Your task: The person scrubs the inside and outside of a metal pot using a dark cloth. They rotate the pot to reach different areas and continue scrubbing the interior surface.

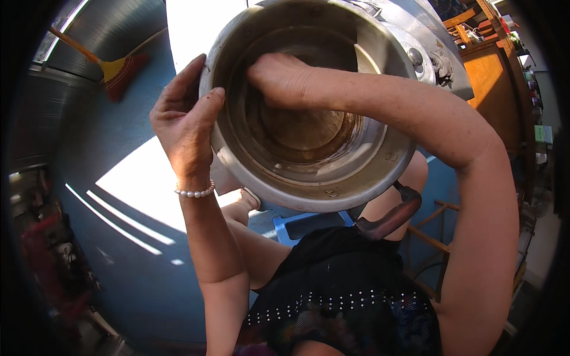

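Observation:
A large round metal pot (pixel 285 202) is tilted with its open mouth towards me, its inside stained brown. My left hand (pixel 189 111), below which a pearl bracelet circles the wrist, grips the pot's left rim, thumb inside and fingers outside. Inside the pot, my right hand (pixel 280 80) is curled against the inner wall; its fingertips are hidden, so whether it holds something cannot be told. A dark handle (pixel 392 218) sticks out from the pot's lower right side. Behind the pot on the right lies a metal lid (pixel 429 66) with a round knob.
A crumpled grey cloth or scourer (pixel 441 69) lies by the lid. A blue plastic stool (pixel 285 231) stands below the pot. On the blue floor at upper left is a broom (pixel 113 71). Wooden furniture (pixel 490 80) stands at the right, with a wooden-legged frame (pixel 429 238) below.

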The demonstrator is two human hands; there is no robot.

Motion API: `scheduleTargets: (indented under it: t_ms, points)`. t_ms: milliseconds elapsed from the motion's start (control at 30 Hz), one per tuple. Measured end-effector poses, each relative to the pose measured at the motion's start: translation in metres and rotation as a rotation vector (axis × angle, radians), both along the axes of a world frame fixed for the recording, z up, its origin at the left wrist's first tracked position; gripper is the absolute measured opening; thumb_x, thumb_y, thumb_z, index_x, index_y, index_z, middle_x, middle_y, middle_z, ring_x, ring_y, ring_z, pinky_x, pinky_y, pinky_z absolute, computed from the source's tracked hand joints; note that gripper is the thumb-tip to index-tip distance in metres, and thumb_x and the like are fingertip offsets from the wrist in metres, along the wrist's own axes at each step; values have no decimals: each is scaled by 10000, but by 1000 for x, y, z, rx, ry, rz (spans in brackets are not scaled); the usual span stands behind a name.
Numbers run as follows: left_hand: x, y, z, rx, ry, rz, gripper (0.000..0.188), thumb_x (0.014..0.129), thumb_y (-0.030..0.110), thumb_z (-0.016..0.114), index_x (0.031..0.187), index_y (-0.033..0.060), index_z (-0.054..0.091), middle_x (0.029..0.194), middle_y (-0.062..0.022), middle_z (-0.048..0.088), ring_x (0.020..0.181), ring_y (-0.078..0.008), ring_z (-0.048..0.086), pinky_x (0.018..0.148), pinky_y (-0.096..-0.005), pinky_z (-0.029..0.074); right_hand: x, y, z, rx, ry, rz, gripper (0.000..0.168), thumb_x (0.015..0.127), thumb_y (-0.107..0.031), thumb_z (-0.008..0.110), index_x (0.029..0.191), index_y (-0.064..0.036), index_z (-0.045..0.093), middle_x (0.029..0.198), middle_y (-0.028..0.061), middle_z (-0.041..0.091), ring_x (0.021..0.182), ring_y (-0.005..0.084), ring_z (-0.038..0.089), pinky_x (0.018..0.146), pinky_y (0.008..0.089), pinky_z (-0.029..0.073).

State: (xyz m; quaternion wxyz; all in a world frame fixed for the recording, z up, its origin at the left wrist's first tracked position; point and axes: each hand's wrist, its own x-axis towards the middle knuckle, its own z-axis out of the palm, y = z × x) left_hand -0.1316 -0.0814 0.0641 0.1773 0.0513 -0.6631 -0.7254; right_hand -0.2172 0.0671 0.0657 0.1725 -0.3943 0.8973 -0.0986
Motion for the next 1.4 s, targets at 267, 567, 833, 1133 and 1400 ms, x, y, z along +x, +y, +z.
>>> scheduleTargets:
  t_ms: [267, 567, 833, 1133, 1400]
  points:
    - [61, 41, -3, 310, 59, 234, 758, 732, 370, 637, 1296, -25, 318, 1266, -197, 414, 1206, -272, 396, 1019, -392, 308, -6, 46, -17, 38, 70, -64, 144, 627, -32, 574, 738, 43, 627, 842, 256, 585, 777, 397, 592, 690, 420, 500]
    - [77, 55, -4, 107, -173, 64, 693, 646, 94, 522, 1292, -48, 314, 1132, -135, 491, 1018, -209, 482, 920, -320, 374, -14, 12, -32, -195, -92, -680, 234, 666, -151, 611, 810, 33, 629, 872, 238, 609, 887, 358, 594, 775, 383, 480]
    - [69, 51, -16, 158, -69, 114, 693, 563, 75, 460, 1228, -91, 364, 1033, -137, 524, 946, -193, 513, 894, -285, 387, 69, -14, -43, -195, -377, -52, 206, 642, -63, 606, 823, 28, 644, 915, 237, 590, 908, 380, 569, 778, 404, 469]
    - [66, 53, -6, 136, -104, 86, 664, 561, 73, 464, 1195, -106, 385, 1029, -139, 527, 952, -203, 522, 907, -299, 388, 7, -11, -66, -319, 133, -198, 234, 665, -121, 612, 872, -11, 613, 849, 221, 599, 799, 373, 602, 698, 425, 496]
    - [60, 51, -18, 184, -20, 136, 646, 557, 50, 461, 1179, -112, 392, 1023, -136, 528, 932, -199, 521, 890, -288, 392, 64, -14, -49, -177, -334, -43, 217, 628, -74, 613, 826, 1, 655, 937, 226, 577, 887, 379, 579, 783, 394, 481]
